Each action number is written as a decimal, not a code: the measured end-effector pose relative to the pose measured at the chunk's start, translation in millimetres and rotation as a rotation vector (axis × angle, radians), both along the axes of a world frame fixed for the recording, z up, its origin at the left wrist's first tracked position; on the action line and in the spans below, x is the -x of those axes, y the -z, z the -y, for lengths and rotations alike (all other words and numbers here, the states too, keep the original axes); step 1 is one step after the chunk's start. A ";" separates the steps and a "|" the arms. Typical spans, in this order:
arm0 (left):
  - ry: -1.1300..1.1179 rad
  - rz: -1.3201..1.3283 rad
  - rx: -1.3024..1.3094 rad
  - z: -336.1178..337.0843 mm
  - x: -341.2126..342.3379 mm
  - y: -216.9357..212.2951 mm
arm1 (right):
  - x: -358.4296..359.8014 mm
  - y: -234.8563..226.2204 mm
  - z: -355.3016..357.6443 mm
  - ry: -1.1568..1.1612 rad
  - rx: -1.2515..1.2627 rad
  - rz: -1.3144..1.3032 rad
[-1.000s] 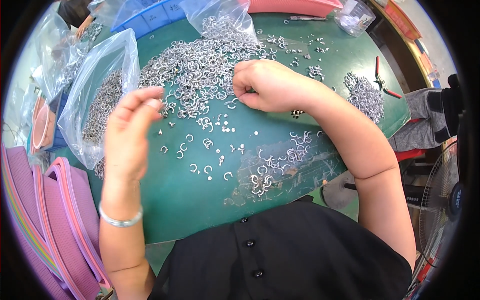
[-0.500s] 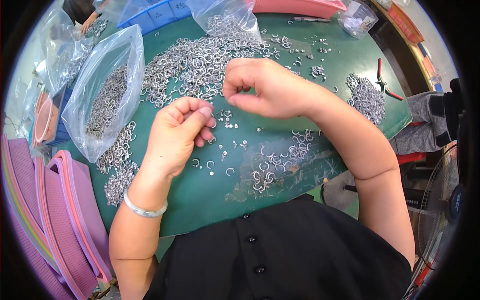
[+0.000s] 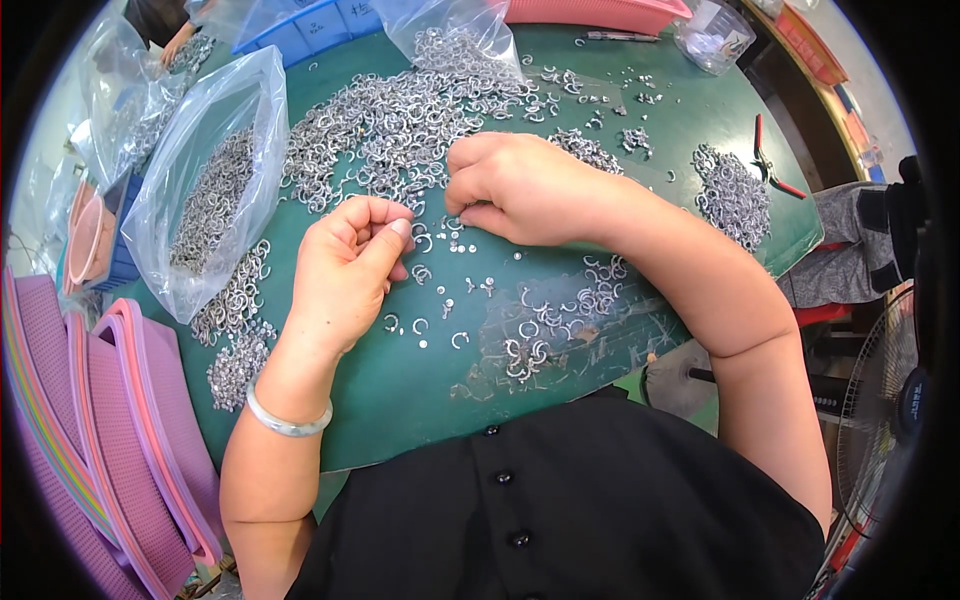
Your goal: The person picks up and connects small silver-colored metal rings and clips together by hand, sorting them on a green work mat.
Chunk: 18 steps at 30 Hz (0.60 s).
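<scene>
My left hand (image 3: 345,265) is closed, thumb pressed against the fingers. What it pinches is too small to make out; an open, C-shaped metal ring (image 3: 422,237) shows right beside its fingertips. My right hand (image 3: 515,190) has its fingers curled together, tips down by a few small round metal studs (image 3: 456,247). Whatever sits between those fingertips is hidden. Below the left fingers lies another small metal ring piece (image 3: 420,273). Closer to me, loose rings (image 3: 460,340) and studs are scattered on the green tabletop (image 3: 400,420).
A big heap of grey rings (image 3: 390,130) spreads beyond my hands. An open clear plastic bag (image 3: 215,200) of rings stands left. Red-handled pliers (image 3: 770,165) lie by a smaller pile (image 3: 733,195) on the right. Purple baskets (image 3: 120,430) stand at lower left. Someone's hand (image 3: 178,45) shows far left.
My right hand has come down toward the small studs. My left hand has shifted slightly left, and a ring piece below its fingers now shows more fully.
</scene>
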State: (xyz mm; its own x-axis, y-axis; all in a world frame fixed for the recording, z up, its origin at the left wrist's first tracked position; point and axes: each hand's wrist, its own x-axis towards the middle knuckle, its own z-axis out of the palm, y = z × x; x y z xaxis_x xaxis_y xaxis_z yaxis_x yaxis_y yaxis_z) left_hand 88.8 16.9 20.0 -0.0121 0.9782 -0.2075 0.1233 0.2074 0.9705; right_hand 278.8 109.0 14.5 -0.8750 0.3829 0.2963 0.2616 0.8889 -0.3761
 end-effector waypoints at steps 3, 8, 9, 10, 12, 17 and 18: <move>0.000 0.007 0.001 0.1 -0.4 0.2 | -0.1 -0.9 1.8 0.015 0.013 0.026; 0.011 -0.016 -0.013 0.8 -0.4 1.6 | -1.0 1.0 -0.9 0.030 -0.052 0.053; 0.009 -0.016 -0.019 0.8 -0.5 1.9 | -0.8 1.7 -1.1 0.028 -0.064 0.033; 0.009 -0.015 -0.018 0.8 -0.6 1.9 | -0.6 0.9 -0.3 0.028 -0.064 0.034; 0.010 -0.033 -0.028 1.0 -0.7 1.6 | 0.0 -1.7 2.6 -0.016 -0.023 0.027; 0.018 -0.035 -0.034 1.0 -0.1 3.0 | 2.0 -0.7 3.6 -0.050 0.007 0.030; 0.024 -0.035 -0.034 1.0 0.0 2.8 | 2.2 -0.7 3.6 -0.050 0.009 0.037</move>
